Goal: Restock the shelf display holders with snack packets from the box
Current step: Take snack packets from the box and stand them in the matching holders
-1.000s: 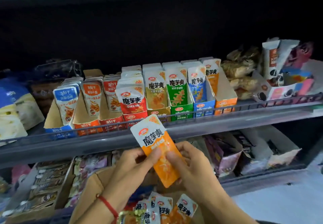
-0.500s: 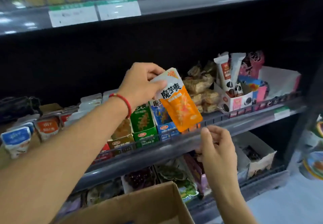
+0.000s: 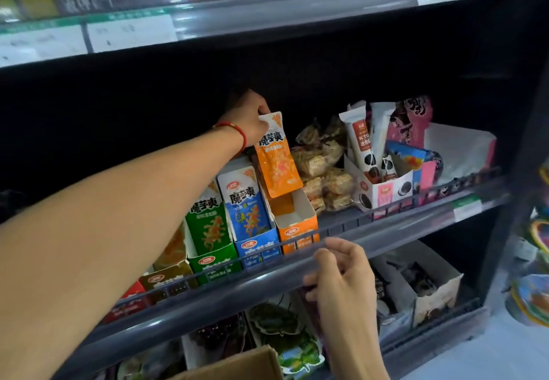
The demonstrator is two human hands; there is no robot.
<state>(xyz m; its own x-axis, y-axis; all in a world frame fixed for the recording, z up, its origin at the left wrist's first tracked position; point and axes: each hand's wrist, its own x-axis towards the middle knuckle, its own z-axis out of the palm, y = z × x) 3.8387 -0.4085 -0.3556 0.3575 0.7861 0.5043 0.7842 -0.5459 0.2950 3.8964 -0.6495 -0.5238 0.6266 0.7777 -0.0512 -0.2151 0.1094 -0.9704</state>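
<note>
My left hand reaches deep over the middle shelf and pinches the top of an orange snack packet. The packet hangs upright with its lower end inside the orange display holder, which looks nearly bare at the front. To its left stand a blue holder and a green holder, both full of packets. My right hand hovers with loosely curled fingers at the shelf's front rail, holding nothing. A corner of the cardboard box shows at the bottom edge.
Bagged biscuits and a white carton of tall packets stand right of the orange holder. An upper shelf with price labels overhangs. The lower shelf holds more packets and an open carton. Pale floor lies at the right.
My left hand has carried the orange packet farther back and down, so its lower end now sits in the orange holder. My right hand stays near the shelf rail.
</note>
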